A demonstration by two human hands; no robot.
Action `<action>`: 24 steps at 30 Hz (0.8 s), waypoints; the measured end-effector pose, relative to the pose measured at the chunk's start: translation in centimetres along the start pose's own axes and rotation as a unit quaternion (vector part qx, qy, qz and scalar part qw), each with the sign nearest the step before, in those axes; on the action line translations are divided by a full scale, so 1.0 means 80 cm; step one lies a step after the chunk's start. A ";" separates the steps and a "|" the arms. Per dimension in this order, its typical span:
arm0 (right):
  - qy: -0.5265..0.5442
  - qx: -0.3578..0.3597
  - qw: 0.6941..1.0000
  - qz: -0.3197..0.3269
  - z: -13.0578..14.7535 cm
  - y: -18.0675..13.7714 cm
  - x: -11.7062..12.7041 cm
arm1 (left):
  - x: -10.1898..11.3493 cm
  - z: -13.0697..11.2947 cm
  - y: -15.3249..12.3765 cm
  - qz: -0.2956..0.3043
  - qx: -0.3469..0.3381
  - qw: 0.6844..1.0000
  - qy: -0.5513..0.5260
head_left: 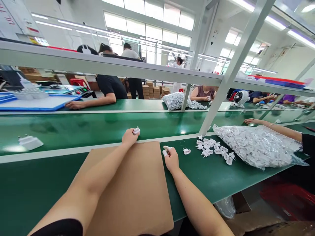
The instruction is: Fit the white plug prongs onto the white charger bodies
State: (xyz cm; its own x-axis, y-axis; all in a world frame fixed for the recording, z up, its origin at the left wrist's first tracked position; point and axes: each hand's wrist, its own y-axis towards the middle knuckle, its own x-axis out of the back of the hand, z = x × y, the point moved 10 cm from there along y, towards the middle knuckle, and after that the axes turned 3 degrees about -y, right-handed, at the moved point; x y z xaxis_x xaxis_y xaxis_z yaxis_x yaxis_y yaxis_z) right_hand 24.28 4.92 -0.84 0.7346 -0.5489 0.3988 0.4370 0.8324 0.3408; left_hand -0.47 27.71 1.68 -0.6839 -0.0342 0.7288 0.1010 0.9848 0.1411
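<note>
My left hand reaches over the far edge of a brown cardboard sheet. Its fingers are closed on a white plug charger with its pins up, at the border of the green belt. My right hand hovers just right of the cardboard, white covers on its fingertips. Its thumb and forefinger are apart, and I see nothing between them. Nearest to it on the green tabletop lies a white plug piece. Farther right several similar plug pieces lie in a loose pile.
A clear bag full of white pieces lies at right, near a co-worker's hand. Another white charger stands on the belt at left. A slanted metal post rises beyond the pile. Across the belt sits a blue-rimmed tray.
</note>
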 end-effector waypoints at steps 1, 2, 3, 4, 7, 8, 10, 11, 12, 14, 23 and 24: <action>0.004 0.004 1.000 0.008 0.001 0.000 -0.003 | 0.002 0.005 0.004 -0.007 0.011 1.000 0.008; 0.008 0.007 1.000 0.017 0.001 -0.001 -0.005 | 0.003 0.009 0.007 -0.012 0.021 1.000 0.014; 0.013 0.009 1.000 0.025 0.002 -0.001 -0.008 | 0.005 0.013 0.007 -0.019 0.033 0.999 0.020; 0.017 0.008 0.999 0.032 0.001 -0.002 -0.010 | 0.008 0.016 0.005 -0.032 0.045 0.998 0.028; 0.034 -0.009 0.999 0.041 -0.006 -0.001 -0.015 | 0.031 0.011 -0.021 -0.127 0.053 0.990 0.042; 0.041 -0.017 0.998 0.044 -0.009 -0.001 -0.017 | 0.036 0.002 -0.037 -0.155 0.029 0.987 0.034; 0.060 -0.032 0.996 0.053 -0.013 -0.001 -0.022 | 0.028 -0.024 -0.079 -0.153 -0.063 0.986 -0.015; 0.070 -0.037 0.995 0.059 -0.014 -0.002 -0.025 | 0.011 -0.041 -0.103 -0.106 -0.126 0.985 -0.052; 0.079 -0.041 0.994 0.066 -0.014 -0.003 -0.028 | -0.006 -0.056 -0.129 -0.053 -0.182 0.977 -0.092; 0.095 -0.042 0.991 0.081 -0.010 -0.005 -0.033 | -0.033 -0.082 -0.183 0.028 -0.270 0.951 -0.147; 0.102 -0.076 0.987 0.101 -0.011 -0.008 -0.024 | -0.070 -0.105 -0.231 0.173 -0.325 0.918 -0.147; 0.104 -0.085 0.986 0.101 -0.014 -0.009 -0.023 | -0.071 -0.104 -0.230 0.175 -0.328 0.917 -0.143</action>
State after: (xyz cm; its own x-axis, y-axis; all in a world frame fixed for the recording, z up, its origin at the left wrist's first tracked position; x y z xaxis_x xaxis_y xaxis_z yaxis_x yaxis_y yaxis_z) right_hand 23.19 5.42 -2.76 0.8988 -0.3572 0.2539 0.3382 0.9338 0.1167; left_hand 7.57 8.38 0.57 -0.6785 0.4032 0.6141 0.6997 0.6095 0.3728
